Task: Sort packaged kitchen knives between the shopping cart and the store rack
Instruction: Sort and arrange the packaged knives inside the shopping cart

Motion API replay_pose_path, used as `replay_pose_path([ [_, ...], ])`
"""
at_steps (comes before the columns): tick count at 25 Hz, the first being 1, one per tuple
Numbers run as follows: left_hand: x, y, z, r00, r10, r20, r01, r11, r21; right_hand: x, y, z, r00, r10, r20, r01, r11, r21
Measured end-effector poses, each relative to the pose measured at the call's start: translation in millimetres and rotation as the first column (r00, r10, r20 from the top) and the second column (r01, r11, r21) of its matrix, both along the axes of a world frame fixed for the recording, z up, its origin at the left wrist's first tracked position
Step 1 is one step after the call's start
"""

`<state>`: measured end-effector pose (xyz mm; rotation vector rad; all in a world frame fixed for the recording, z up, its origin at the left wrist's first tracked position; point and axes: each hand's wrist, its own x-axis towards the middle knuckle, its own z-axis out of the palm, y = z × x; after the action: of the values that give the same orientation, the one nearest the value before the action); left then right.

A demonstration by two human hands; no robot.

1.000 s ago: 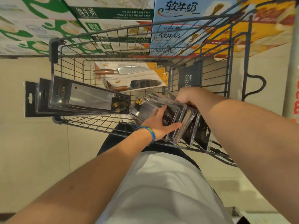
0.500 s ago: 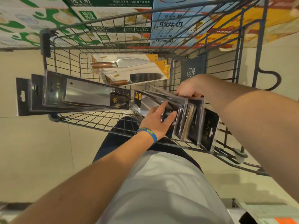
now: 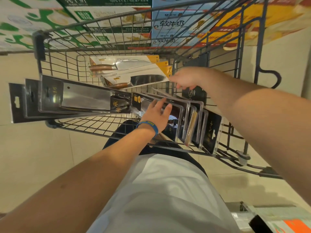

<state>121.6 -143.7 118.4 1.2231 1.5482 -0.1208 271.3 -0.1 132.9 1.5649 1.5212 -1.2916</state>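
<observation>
Head view: left hand (image 3: 157,115) lies flat, open, on upright packs (image 3: 188,118) at centre; right hand (image 3: 186,78) hovers open; packs could topple.

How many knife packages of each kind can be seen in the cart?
Black-card cleaver packages sticking out on the left: 3
White-and-yellow packages with wooden-handled knives: 2
Upright clear packages by the left hand: about 5, since they overlap
Total: about 10
</observation>
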Motion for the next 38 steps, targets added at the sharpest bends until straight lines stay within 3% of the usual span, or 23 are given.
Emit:
replay_pose_path([
  [3,-1,2,1,1.0,-0.014,0.014,0.014,1.0,-0.009,-9,-6,10,0.989,0.149,-0.018,-0.149,0.989,0.015],
  [7,-4,0,4,0.993,-0.073,0.093,0.076,0.997,-0.027,-22,-63,17,0.966,0.25,-0.063,-0.257,0.944,-0.206],
  [11,-16,-5,3,0.992,-0.007,0.128,0.014,0.998,-0.059,-6,-61,20,0.941,0.338,-0.02,-0.339,0.938,-0.075],
  [13,-21,-7,3,0.991,-0.008,0.13,0.013,0.999,-0.038,3,-62,21,0.952,0.303,0.046,-0.303,0.953,0.005],
  [16,-25,-13,6,0.99,-0.032,0.135,0.036,0.999,-0.021,10,-69,30,0.976,0.216,0.031,-0.213,0.974,-0.082],
  [19,-33,-15,4,0.992,-0.024,0.12,0.029,0.999,-0.042,12,-57,35,0.997,0.064,0.031,-0.066,0.994,0.084],
  [21,-42,-13,4,0.996,-0.016,0.084,0.018,0.999,-0.028,9,-53,40,0.996,0.09,-0.01,-0.086,0.968,0.235],
  [24,-57,-10,7,0.998,0.029,0.064,-0.029,1.0,-0.002,-8,-65,54,0.993,0.044,-0.11,0.02,0.854,0.519],
  [26,-71,-6,9,0.998,0.034,0.053,-0.034,0.999,0.001,-36,-86,61,0.985,0.009,-0.17,0.095,0.804,0.587],
  [28,-90,-4,9,0.994,-0.104,-0.036,0.105,0.994,0.011,-66,-120,56,0.969,0.145,-0.199,-0.033,0.876,0.482],
  [29,-102,-4,8,0.978,-0.182,-0.106,0.185,0.983,0.016,-79,-140,52,0.939,0.287,-0.188,-0.19,0.892,0.41],
  [31,-130,-8,5,0.932,-0.282,-0.23,0.29,0.957,0.002,-90,-169,41,0.854,0.502,-0.136,-0.447,0.842,0.301],
  [35,-167,-13,-8,0.88,-0.355,-0.315,0.369,0.929,-0.017,-93,-174,17,0.735,0.677,-0.037,-0.637,0.709,0.303],
  [38,-168,-8,-11,0.888,-0.376,-0.265,0.399,0.916,0.036,-88,-167,13,0.726,0.687,-0.012,-0.643,0.686,0.339],
])
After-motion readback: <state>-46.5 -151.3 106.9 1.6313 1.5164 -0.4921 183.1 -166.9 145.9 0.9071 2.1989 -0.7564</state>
